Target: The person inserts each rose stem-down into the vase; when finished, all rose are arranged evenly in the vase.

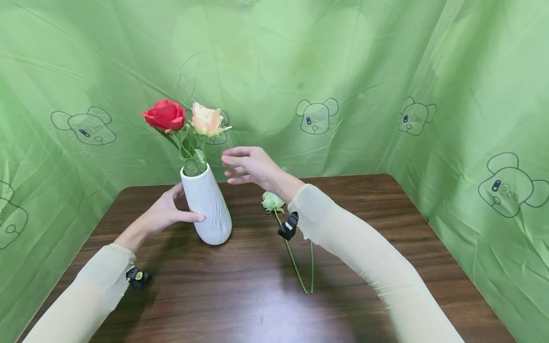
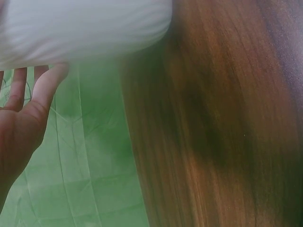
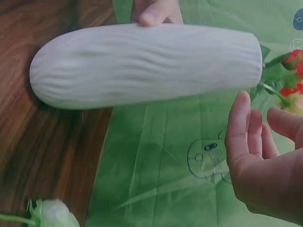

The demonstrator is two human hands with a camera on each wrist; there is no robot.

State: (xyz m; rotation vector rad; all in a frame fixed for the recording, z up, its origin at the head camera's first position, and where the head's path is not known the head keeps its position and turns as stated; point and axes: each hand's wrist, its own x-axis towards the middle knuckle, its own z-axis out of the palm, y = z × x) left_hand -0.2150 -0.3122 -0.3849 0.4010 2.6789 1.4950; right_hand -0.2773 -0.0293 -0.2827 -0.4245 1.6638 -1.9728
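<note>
A white ridged vase point(image 1: 208, 205) stands on the table, holding a red rose point(image 1: 165, 115) and a pale peach rose point(image 1: 208, 120) with green leaves. My left hand point(image 1: 165, 209) grips the vase from its left side, thumb across the front and fingers around the back. In the left wrist view the fingers point(image 2: 45, 87) reach up to the vase wall point(image 2: 85, 28). Just right of the vase mouth, my right hand point(image 1: 253, 166) hovers with loosely bent fingers, holding nothing. The right wrist view shows a gap between that hand point(image 3: 270, 165) and the vase point(image 3: 147, 66).
On the brown wooden table point(image 1: 206, 305) lies a pale green-white rose point(image 1: 272, 202), partly under the right forearm. Beside it lies a second stem point(image 1: 311, 271), its upper part hidden by the sleeve. Green cloth point(image 1: 266, 57) with bear drawings hangs around the table.
</note>
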